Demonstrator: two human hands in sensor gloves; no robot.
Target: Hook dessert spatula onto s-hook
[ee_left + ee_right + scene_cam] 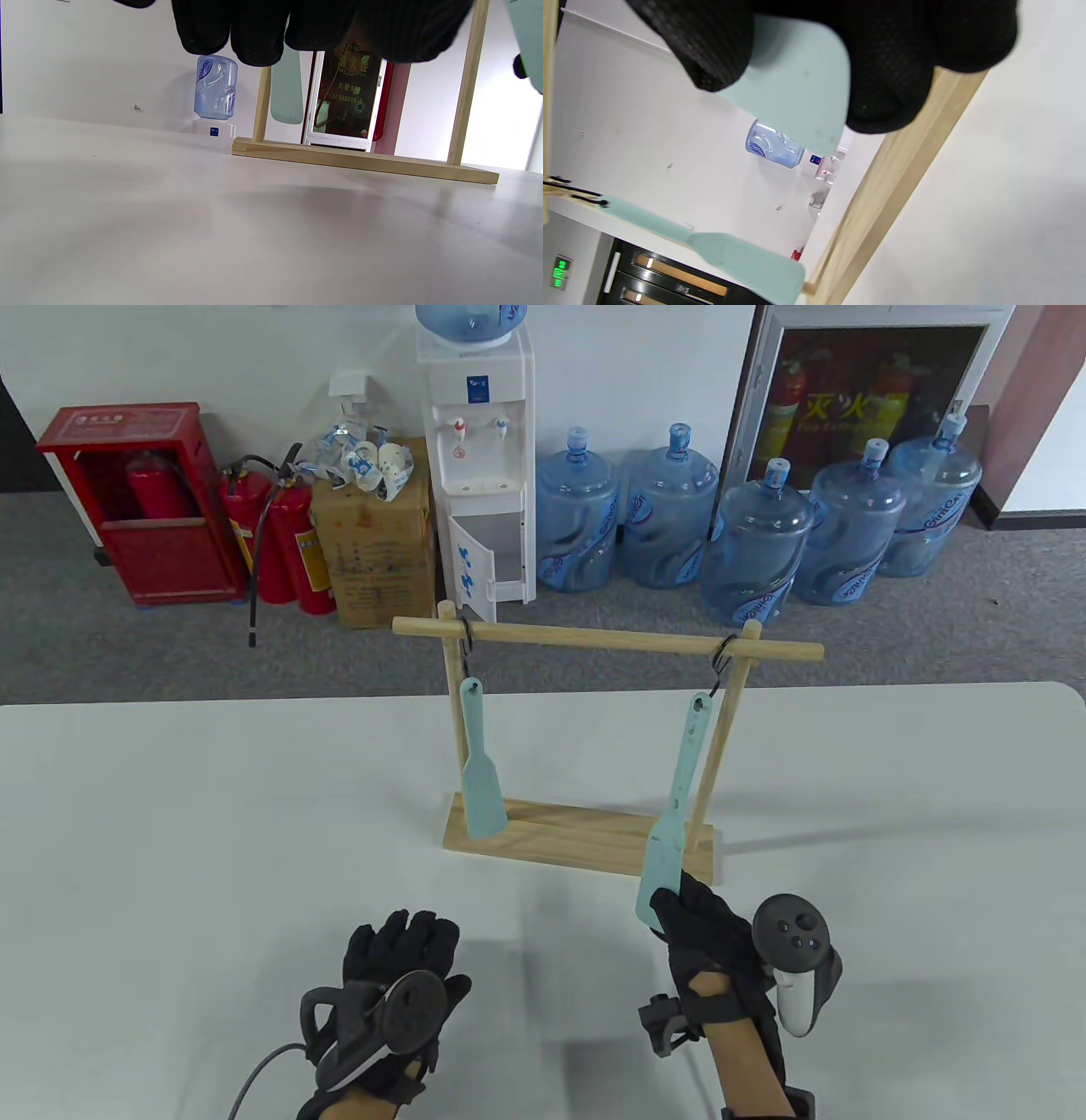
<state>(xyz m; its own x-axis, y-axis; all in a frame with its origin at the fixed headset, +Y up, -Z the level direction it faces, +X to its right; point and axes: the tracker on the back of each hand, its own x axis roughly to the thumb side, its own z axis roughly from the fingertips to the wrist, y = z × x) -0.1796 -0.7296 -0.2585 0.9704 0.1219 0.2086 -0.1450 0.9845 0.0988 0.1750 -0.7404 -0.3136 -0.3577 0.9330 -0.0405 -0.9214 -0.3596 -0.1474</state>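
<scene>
A wooden rack (607,642) stands mid-table with a black S-hook near each end of its bar. A pale teal dessert spatula (484,780) hangs from the left S-hook (466,640). My right hand (670,908) grips the blade of a second teal spatula (679,789), which is tilted with its handle up. Its hole end touches the lower curl of the right S-hook (723,666); I cannot tell whether it is threaded. The right wrist view shows my fingers (891,84) pinching that blade (801,89). My left hand (407,933) rests empty on the table, fingers spread.
The rack's wooden base (577,840) lies just beyond my right hand and also shows in the left wrist view (365,159). The white table (170,831) ends behind the rack. A water dispenser, water bottles and fire extinguishers stand on the floor beyond.
</scene>
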